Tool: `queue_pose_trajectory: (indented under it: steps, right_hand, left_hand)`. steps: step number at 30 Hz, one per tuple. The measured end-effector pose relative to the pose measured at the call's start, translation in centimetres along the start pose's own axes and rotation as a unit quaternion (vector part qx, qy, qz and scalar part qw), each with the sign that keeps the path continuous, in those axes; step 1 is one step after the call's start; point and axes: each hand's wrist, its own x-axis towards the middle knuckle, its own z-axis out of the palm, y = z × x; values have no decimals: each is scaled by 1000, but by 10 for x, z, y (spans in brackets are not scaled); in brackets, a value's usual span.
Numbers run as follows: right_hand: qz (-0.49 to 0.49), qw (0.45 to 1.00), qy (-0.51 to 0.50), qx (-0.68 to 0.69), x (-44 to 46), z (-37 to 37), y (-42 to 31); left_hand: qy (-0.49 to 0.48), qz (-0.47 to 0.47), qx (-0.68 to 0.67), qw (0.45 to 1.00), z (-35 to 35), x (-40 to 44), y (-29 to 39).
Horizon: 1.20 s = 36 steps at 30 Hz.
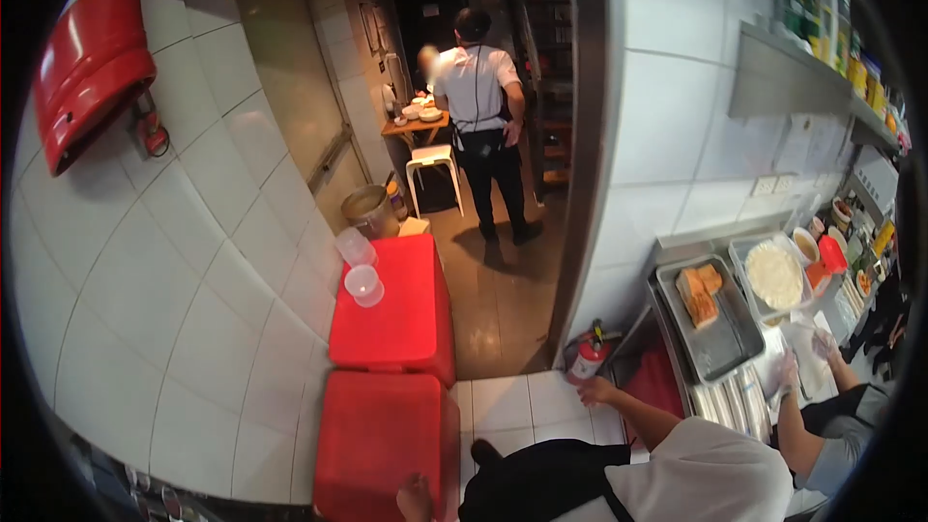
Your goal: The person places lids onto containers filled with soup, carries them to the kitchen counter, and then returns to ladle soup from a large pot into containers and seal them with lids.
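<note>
My right hand point(597, 392) hangs in front of a small red fire extinguisher point(588, 360) that stands on the floor by the wall corner. Its fingers look loosely apart and hold nothing I can see; whether they touch the extinguisher I cannot tell. My left hand point(416, 499) is at the bottom edge, in front of the nearer red box point(385, 435). It is dim and blurred, so its fingers do not show clearly. On the farther red box point(391, 329) stand translucent plastic containers point(363, 284).
A person point(478, 87) stands beyond the doorway near a small table and a white stool point(432, 160). At right, a co-worker's gloved hands point(789, 372) are over a counter with a metal tray point(720, 348) of bread point(698, 296). A large pot point(368, 209) sits behind the boxes.
</note>
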Motion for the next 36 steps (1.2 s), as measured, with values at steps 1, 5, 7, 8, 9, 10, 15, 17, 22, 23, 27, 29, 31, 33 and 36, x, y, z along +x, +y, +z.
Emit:
queue_pose_trajectory:
  steps: [1,5,7,8,9,10,15,17,22,23,27,29,31,33,36]
  right_hand:
    - [66,997,-2,30,9,-7,-7]
    - [163,985,35,-42,40,-27,-97]
    - [111,991,70,-27,61,-46,-129]
    - [86,993,82,-16,79,-53,-140]
    - [69,994,80,38,101,-63,-151]
    - [40,994,71,79,122,-70,-163]
    - [40,989,99,103,248,-86,-273]
    - [52,991,89,87,329,-105,-312]
    - [-28,997,72,-3,489,-107,-455]
    - [-42,998,50,0,515,-103,-484]
    - [-65,998,-22,-15,614,-72,-583]
    - [-69,995,-59,-52,658,-51,-621]
    - [-79,988,-70,-114,708,-21,-646]
    - [-78,982,-108,-132,757,19,-674]
    - [-86,956,-197,-199,837,84,-668]
  left_hand:
    - [4,9,-1,1000,4,35,16]
    - [-5,137,25,990,25,168,99]
    - [-6,243,71,967,35,227,146]
    - [-37,245,86,965,38,253,176]
    - [-66,244,102,962,41,278,210]
    - [-73,242,101,962,47,300,246]
    - [-65,223,66,970,106,422,316]
    - [-45,189,21,981,126,462,338]
    - [74,125,-74,987,173,562,334]
    - [96,90,-86,988,175,581,336]
    - [207,1,-104,973,139,687,335]
    - [248,-3,-121,961,118,763,316]
    - [289,-36,-121,949,95,836,320]
    - [337,-3,-68,939,84,915,304]
    - [217,-128,-74,965,68,996,292]
